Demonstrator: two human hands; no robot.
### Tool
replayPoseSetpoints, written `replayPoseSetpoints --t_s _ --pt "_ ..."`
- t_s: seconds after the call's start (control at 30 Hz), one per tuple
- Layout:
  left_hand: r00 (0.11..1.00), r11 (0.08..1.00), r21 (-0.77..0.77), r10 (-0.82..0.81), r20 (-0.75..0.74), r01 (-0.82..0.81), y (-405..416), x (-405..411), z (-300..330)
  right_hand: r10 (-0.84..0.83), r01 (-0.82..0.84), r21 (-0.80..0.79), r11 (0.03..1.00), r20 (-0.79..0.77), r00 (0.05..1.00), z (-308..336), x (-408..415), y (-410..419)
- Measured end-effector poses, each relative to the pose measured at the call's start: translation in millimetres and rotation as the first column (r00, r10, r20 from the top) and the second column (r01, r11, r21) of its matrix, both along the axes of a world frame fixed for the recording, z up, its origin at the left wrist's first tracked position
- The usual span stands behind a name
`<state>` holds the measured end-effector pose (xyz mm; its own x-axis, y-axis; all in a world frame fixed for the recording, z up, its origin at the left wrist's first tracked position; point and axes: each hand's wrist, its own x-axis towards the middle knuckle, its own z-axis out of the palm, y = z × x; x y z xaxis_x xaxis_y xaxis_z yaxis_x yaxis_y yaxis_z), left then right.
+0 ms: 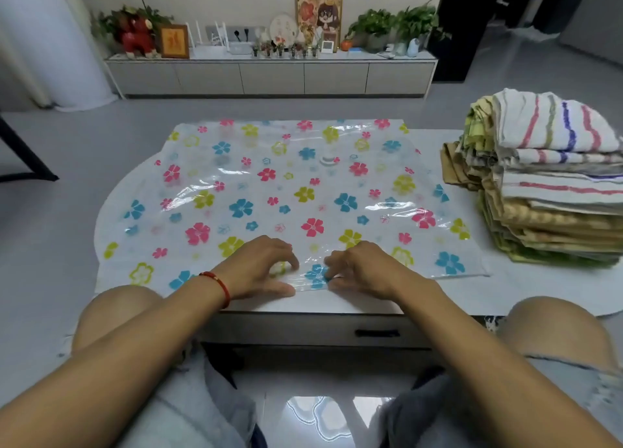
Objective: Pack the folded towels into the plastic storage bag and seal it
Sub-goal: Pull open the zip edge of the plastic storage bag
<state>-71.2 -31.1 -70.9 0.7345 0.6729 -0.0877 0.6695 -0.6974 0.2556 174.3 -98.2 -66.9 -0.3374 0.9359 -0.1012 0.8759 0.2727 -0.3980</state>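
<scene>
A clear plastic storage bag (269, 184) printed with pink, blue and yellow flowers lies flat on the table, with a round valve (327, 159) near its far middle. A tall pile of folded towels (553, 191), striped white ones on top and tan and green ones below, stands at the table's right end. My left hand (263, 267) and my right hand (362, 267) rest side by side on the bag's near edge, fingers curled and pinching the plastic at the middle of that edge.
The white table (539, 289) has a drawer handle (377, 333) under its front edge. My knees sit at both sides below it. A low cabinet (269, 76) with plants and ornaments runs along the far wall across grey floor.
</scene>
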Motion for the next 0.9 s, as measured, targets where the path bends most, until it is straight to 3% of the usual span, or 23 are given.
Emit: replayPoseSetpoints --t_s 0.27,0.5,0.6,0.9 --pt "1.000 1.000 0.021 -0.015 0.016 0.015 -2.7 2.3 -2.9 0.152 -0.199 0.143 0.969 0.289 0.945 -2.0 -15.0 -12.4" --pt "0.991 0.998 0.051 0.020 0.133 -0.027 -8.3 11.4 -2.0 -0.077 0.075 0.109 0.991 0.016 0.997 2.1 -15.1 -9.2" --pt "0.988 0.999 -0.017 0.033 0.151 -0.030 -12.1 18.1 1.2 -0.128 0.133 0.106 0.985 -0.051 0.990 -0.6 -15.3 -12.5" --pt "0.966 0.975 -0.174 0.172 0.193 -0.138 -14.3 25.1 5.2 -0.096 0.100 0.178 0.979 -0.029 0.995 -2.0 -19.4 -17.6"
